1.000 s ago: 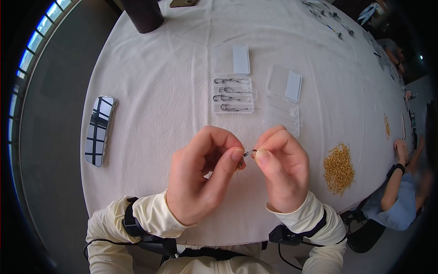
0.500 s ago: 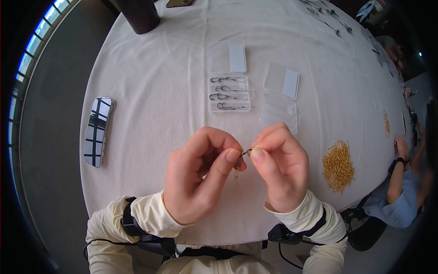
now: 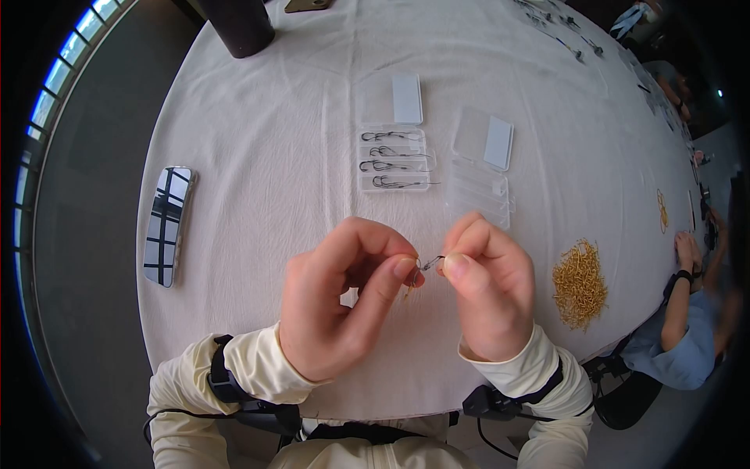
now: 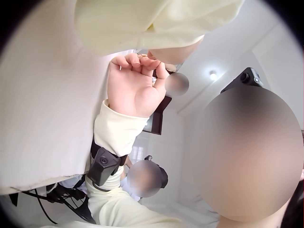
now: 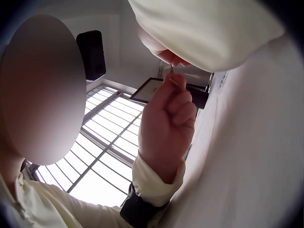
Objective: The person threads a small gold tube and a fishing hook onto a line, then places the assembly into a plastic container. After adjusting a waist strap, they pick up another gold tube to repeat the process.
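Observation:
Over the near part of the table, my left hand (image 3: 332, 293) and right hand (image 3: 492, 293) meet almost fingertip to fingertip. Between them is a small dark fishing hook (image 3: 430, 263), pinched by the right thumb and forefinger at its right end. The left thumb and forefinger pinch the other side, where a thin loop shows. A tiny golden piece (image 3: 406, 294) hangs below the left fingertips; I cannot tell how it joins the hook. Beyond the hands, an open clear box (image 3: 395, 190) holds dark hooks in its compartments. Sleeves hide much of the work in both wrist views.
A second open clear box (image 3: 476, 191) lies right of the first. A heap of small golden metal pieces (image 3: 579, 285) is at the right. A phone (image 3: 169, 227) lies at the left, a dark cup (image 3: 238, 27) stands far back, and another person's arm (image 3: 678, 313) rests at the right edge.
My right hand drew close to the left half a second ago and has now moved slightly back to the right, exposing more of the dark hook. The left hand stays nearly still.

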{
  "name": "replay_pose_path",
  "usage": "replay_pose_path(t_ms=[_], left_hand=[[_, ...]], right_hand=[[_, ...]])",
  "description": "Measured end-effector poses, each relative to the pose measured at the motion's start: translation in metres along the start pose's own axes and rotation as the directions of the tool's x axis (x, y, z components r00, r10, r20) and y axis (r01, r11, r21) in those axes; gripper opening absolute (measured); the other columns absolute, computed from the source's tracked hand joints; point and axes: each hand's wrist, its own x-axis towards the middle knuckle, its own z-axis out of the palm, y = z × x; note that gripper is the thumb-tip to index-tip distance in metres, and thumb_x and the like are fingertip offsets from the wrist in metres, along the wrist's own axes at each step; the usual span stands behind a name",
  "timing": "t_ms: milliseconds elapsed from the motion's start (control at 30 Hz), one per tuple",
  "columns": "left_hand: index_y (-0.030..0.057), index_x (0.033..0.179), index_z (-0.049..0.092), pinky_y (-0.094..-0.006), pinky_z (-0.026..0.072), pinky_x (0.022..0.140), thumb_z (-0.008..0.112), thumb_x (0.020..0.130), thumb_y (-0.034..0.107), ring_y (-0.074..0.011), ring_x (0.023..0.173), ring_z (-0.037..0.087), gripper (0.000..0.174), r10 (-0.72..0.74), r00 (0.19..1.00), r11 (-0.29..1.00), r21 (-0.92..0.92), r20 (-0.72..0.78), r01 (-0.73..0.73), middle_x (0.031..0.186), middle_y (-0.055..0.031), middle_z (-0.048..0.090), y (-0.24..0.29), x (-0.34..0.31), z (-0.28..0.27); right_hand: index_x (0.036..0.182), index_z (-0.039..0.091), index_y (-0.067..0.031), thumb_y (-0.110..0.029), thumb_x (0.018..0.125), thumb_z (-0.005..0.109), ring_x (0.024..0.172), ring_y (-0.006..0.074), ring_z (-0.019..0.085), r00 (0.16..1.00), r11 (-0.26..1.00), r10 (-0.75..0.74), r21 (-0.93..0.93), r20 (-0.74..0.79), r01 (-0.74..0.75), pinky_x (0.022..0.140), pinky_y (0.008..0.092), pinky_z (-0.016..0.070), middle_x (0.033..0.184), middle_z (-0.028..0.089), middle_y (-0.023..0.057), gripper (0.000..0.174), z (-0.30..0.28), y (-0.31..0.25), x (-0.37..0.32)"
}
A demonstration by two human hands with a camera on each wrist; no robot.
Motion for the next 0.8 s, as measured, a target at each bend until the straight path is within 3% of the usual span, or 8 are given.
replay_pose_path(t_ms=[133,200,300,400,533,733,800], left_hand=[[-0.0038,0.1,0.053,-0.0233,0.051,0.074,0.056,0.099,0.004,-0.0118,0.081,0.063,0.008,0.034,0.999,0.997,0.07,0.006,-0.034,0.088,-0.0084,0.063,-0.004,0.0,0.0],[-0.0032,0.099,0.056,-0.0225,0.0523,0.065,0.059,0.095,-0.002,-0.0093,0.075,0.066,0.006,0.126,0.992,0.986,0.116,-0.024,-0.123,0.084,-0.0076,0.067,-0.008,0.001,0.0],[-0.0028,0.1,0.054,-0.0224,0.0519,0.064,0.059,0.094,-0.003,-0.0097,0.073,0.066,0.008,0.143,0.988,0.979,0.154,-0.052,-0.134,0.083,-0.0072,0.066,-0.005,0.001,0.001],[-0.0023,0.103,0.049,-0.0205,0.0479,0.069,0.052,0.099,0.0,-0.0069,0.075,0.057,0.006,0.072,0.997,0.979,0.192,-0.017,-0.067,0.086,-0.0045,0.058,0.002,-0.001,0.003],[-0.0019,0.103,0.048,-0.0203,0.047,0.068,0.051,0.099,-0.001,-0.0065,0.074,0.055,0.005,0.068,0.997,0.981,0.183,-0.02,-0.064,0.086,-0.0043,0.058,0.0,-0.001,0.003],[-0.0012,0.103,0.048,-0.0193,0.0437,0.063,0.05,0.099,0.001,-0.0054,0.071,0.052,0.004,0.114,0.993,0.975,0.196,-0.029,-0.106,0.085,-0.0041,0.058,-0.002,-0.001,0.005],[-0.001,0.103,0.048,-0.018,0.0414,0.059,0.05,0.1,0.002,-0.0042,0.069,0.051,0.005,0.062,0.997,0.983,0.177,-0.037,-0.054,0.083,-0.0033,0.057,0.001,-0.001,0.005]], right_hand=[[0.089,0.057,-0.0025,-0.006,0.093,0.06,0.076,0.0063,0.047,0.996,0.991,0.087,0.105,-0.007,-0.086,0.072,0.0237,0.0401,0.086,0.052,-0.0001,0.006,0.004,-0.001,-0.001],[0.09,0.058,-0.0023,-0.006,0.093,0.06,0.078,0.0066,0.047,0.998,0.992,0.07,0.109,-0.005,-0.069,0.073,0.0238,0.0403,0.088,0.053,0.0005,0.005,0.005,0.0,-0.001],[0.092,0.059,-0.002,-0.005,0.094,0.06,0.08,0.0074,0.048,1.0,0.998,0.012,0.069,0.007,-0.012,0.074,0.0243,0.041,0.091,0.054,0.0019,0.004,0.008,-0.001,0.0],[0.095,0.059,-0.0015,-0.004,0.094,0.06,0.082,0.0083,0.049,0.998,0.998,-0.058,0.011,0.024,0.057,0.076,0.0248,0.0417,0.096,0.054,0.0034,0.003,0.009,0.002,0.0],[0.098,0.059,-0.0011,-0.004,0.095,0.06,0.083,0.009,0.05,0.994,0.994,-0.106,-0.013,0.008,0.106,0.077,0.0251,0.0427,0.099,0.054,0.0043,0.003,0.01,0.005,0.0],[0.098,0.059,-0.0009,-0.003,0.096,0.059,0.082,0.0082,0.051,0.997,0.997,-0.071,0.018,-0.011,0.071,0.076,0.0245,0.0437,0.099,0.054,0.0041,0.003,0.011,0.006,-0.001],[0.098,0.058,-0.0008,-0.003,0.096,0.059,0.082,0.008,0.051,0.999,0.997,-0.04,0.06,-0.032,0.042,0.076,0.0243,0.0435,0.098,0.054,0.0038,0.003,0.012,0.008,-0.001]])
